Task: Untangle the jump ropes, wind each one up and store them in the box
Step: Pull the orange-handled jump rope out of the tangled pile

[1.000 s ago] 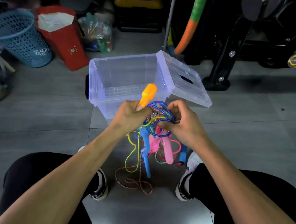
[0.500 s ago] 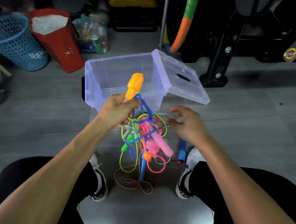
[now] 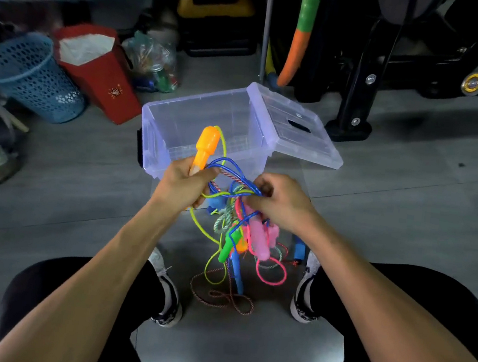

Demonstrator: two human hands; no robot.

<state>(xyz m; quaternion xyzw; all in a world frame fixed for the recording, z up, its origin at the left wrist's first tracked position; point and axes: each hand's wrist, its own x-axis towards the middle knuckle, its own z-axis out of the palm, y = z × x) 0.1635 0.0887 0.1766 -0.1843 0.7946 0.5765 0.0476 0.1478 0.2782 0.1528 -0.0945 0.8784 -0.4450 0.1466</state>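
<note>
My left hand (image 3: 186, 182) is fisted, thumb on top, round an orange handle (image 3: 206, 148) that stands up out of it, while my right hand (image 3: 278, 201), level with it and close beside, pinches the rope tangle (image 3: 236, 210) with curled fingers, both bare forearms reaching forward over my knees.

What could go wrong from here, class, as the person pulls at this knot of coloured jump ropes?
Pulling the blue plastic cord pinched by the right hand may tighten the knot, since the yellow-green cord crosses it. The red-and-white braided rope trails on the floor between the shoes and could snag underfoot. The dangling pink handle might swing and re-tangle.
</note>
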